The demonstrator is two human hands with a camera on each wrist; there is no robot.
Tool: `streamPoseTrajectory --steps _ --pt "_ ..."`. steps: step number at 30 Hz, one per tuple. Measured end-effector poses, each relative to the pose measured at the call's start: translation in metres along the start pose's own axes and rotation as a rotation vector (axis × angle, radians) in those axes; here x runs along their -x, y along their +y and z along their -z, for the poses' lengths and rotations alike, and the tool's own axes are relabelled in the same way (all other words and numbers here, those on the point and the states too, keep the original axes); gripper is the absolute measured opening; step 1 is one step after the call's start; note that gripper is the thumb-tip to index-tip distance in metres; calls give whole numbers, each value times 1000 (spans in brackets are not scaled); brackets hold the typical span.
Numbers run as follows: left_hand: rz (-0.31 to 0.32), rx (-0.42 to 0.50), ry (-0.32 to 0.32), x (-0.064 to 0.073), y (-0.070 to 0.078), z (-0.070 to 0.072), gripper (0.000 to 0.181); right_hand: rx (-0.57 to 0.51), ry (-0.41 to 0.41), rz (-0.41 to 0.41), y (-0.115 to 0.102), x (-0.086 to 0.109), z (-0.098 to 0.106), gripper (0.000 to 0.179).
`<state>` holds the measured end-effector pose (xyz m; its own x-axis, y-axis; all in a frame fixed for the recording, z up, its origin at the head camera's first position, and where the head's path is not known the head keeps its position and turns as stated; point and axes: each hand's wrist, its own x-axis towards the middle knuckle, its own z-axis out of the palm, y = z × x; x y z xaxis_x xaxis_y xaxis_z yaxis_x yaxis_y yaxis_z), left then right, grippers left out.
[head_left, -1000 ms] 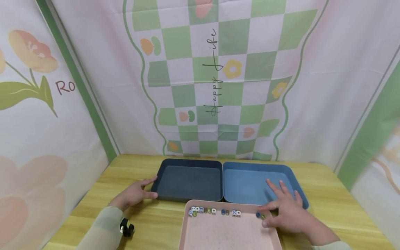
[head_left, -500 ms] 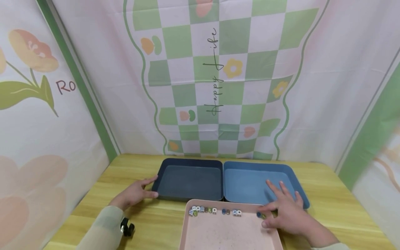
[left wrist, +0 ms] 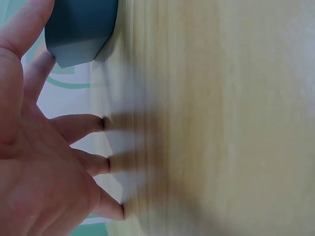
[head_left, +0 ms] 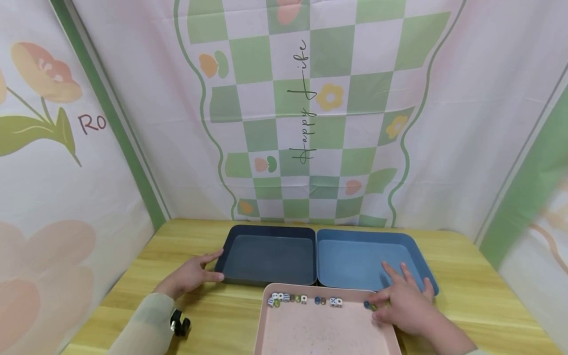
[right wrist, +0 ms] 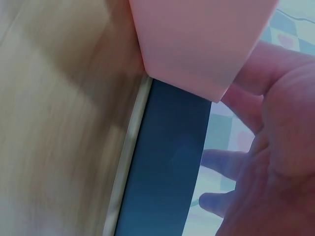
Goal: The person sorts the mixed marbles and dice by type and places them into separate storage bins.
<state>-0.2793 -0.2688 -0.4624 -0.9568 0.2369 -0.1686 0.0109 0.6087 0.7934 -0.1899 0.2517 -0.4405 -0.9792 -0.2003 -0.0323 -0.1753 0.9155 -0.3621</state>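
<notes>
A: Near side first. What's there?

B: Pink tray (head_left: 328, 328) on the table (head_left: 217, 315). Small stuff lines its far edge: dice and beads bunched at the far left corner (head_left: 286, 298), a bead pair (head_left: 317, 300) mid-edge, a dice pair (head_left: 336, 302) right of that. Blue bead (head_left: 366, 305) and green bead (head_left: 374, 307) sit at the far right corner.

A: Right hand (head_left: 408, 305)?

B: At that corner. Thumb and forefinger straddle those two beads, other fingers fanned over the blue tray's near right corner. Pinching or just touching? Can't tell, tips hide it.

A: How would the beads handle?

B: My guess: light, hard, smooth, so slippery and keen to roll. Not fragile. Take one across its sides, fingertips low, tray wall as backstop. Squeeze off-centre and it'll likely shoot out.

A: Left hand (head_left: 191, 275)?

B: Spread. Thumb and forefinger straight, tips at the dark tray's left edge, thumb by the near corner.

A: And farther out?

B: Dark tray (head_left: 268, 261) and blue tray (head_left: 350, 261), side by side beyond the pink one. Look stiff and light, probably easy to nudge; hold by the walls. Printed cloth (head_left: 248, 138) behind the table's far edge.
</notes>
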Motion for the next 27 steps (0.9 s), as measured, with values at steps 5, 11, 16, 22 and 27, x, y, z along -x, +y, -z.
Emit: streamPoseTrajectory --steps 5,11,16,22,27 --pt "1 0 2 0 -1 0 84 8 -3 -16 -2 0 -2 29" --pt "-8 13 -3 0 -2 0 85 -11 -12 -26 -2 0 -4 31" --pt "-17 15 -4 -1 -3 1 85 -30 -33 -31 -2 -3 -2 31" --pt "-21 13 -1 -2 -4 0 84 -33 -42 -13 -4 -5 -1 28" --pt "-18 12 0 -2 -4 0 84 -13 -35 7 -4 -6 -5 27"
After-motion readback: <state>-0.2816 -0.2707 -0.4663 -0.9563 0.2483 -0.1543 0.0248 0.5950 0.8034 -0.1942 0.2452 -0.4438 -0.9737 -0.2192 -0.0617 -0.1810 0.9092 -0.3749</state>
